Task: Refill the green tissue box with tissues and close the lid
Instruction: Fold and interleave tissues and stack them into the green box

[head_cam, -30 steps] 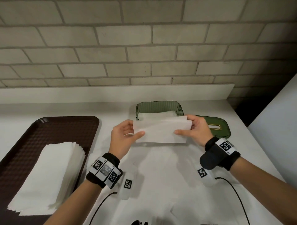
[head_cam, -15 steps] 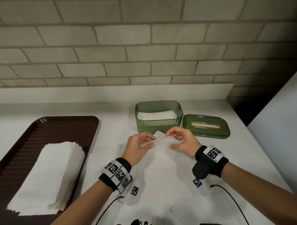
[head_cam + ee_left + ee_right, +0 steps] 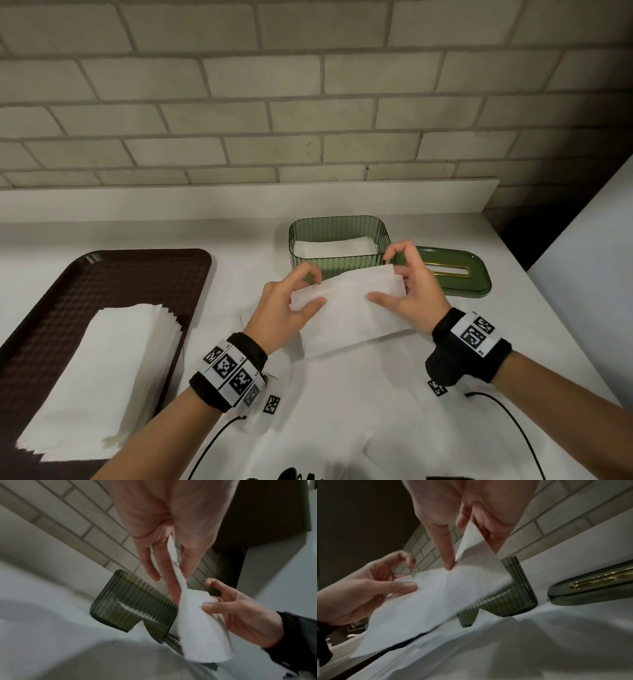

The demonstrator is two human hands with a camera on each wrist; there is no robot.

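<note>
The green ribbed tissue box [image 3: 339,267] stands open at the back of the counter with white tissues [image 3: 334,247] lying inside; it also shows as the box [image 3: 132,605] and the box [image 3: 513,599]. Its green lid [image 3: 455,274] with a gold slot lies flat just right of it, seen too as the lid [image 3: 590,592]. Just in front of the box I hold a folded white tissue [image 3: 352,308] above the counter. My left hand [image 3: 291,301] pinches its left end and my right hand [image 3: 407,284] pinches its right end, thumbs on top.
A brown tray [image 3: 68,308] at the left carries a stack of white tissues [image 3: 102,377]. The white counter [image 3: 342,411] ends at a brick wall behind and a white panel [image 3: 589,274] at the right. Black cables run from my wristbands near the front edge.
A second ago the tissue was held spread at the box's front. Half a second ago my hands were close together, lower down. Now they are apart again with the folded tissue stretched between them.
</note>
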